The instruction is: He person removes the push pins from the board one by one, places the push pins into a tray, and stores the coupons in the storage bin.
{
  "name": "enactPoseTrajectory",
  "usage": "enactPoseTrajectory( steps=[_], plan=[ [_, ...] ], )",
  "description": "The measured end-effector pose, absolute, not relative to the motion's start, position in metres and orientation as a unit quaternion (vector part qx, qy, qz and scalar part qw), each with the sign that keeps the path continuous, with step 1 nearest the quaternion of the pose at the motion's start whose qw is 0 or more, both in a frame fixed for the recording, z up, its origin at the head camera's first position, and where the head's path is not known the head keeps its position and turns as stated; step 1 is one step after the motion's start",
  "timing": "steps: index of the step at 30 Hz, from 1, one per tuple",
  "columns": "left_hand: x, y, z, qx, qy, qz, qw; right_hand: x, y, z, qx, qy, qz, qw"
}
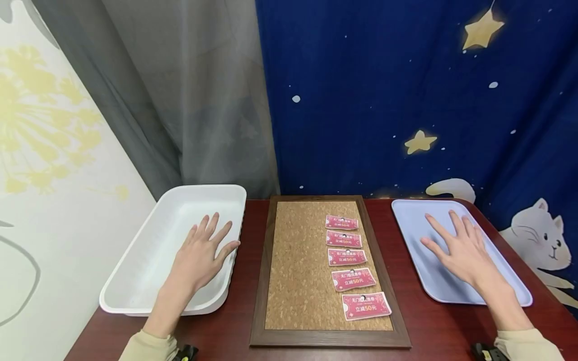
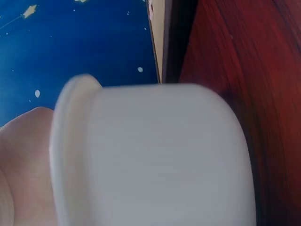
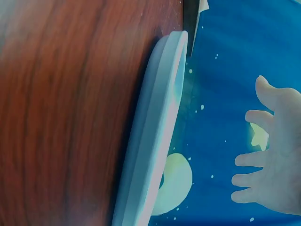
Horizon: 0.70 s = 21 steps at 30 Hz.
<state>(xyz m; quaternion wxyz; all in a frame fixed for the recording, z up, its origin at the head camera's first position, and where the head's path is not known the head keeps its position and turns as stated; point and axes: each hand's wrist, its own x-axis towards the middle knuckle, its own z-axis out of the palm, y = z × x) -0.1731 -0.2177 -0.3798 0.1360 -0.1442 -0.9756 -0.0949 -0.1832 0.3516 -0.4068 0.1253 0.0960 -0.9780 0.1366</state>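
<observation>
My left hand (image 1: 197,259) is spread over the deep white basin (image 1: 131,273), fingers straight and holding nothing. In the left wrist view the basin's outer wall (image 2: 164,155) fills the middle and hides most of that hand. On the right, my other hand (image 1: 465,248) hovers with fingers fanned above a shallow pale blue tray (image 1: 510,288). The right wrist view shows this hand (image 3: 277,155) raised clear of the tray's rim (image 3: 157,127). Between the hands lies a wood-framed cork board (image 1: 298,265) bearing a column of several pink coupons (image 1: 353,279), each with a small pin at its top.
Everything stands on a dark red wooden table (image 1: 239,326). Behind it hang a grey curtain (image 1: 217,100) and a blue curtain (image 1: 343,100) with stars and a cat. A white wall (image 1: 49,240) with a yellow pattern borders the left side.
</observation>
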Motion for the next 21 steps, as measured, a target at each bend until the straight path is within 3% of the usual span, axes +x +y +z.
enactPoseTrajectory(
  steps=[12,21],
  plan=[
    [-0.164,-0.192,-0.380,-0.178,-0.970,-0.107,0.130,-0.178,0.339,-0.410,0.112,-0.974,0.150,0.131],
    [-0.160,-0.171,-0.383,-0.212,-0.958,-0.114,0.158,-0.173,0.328,-0.409,0.141,-0.967,0.162,0.135]
  ],
)
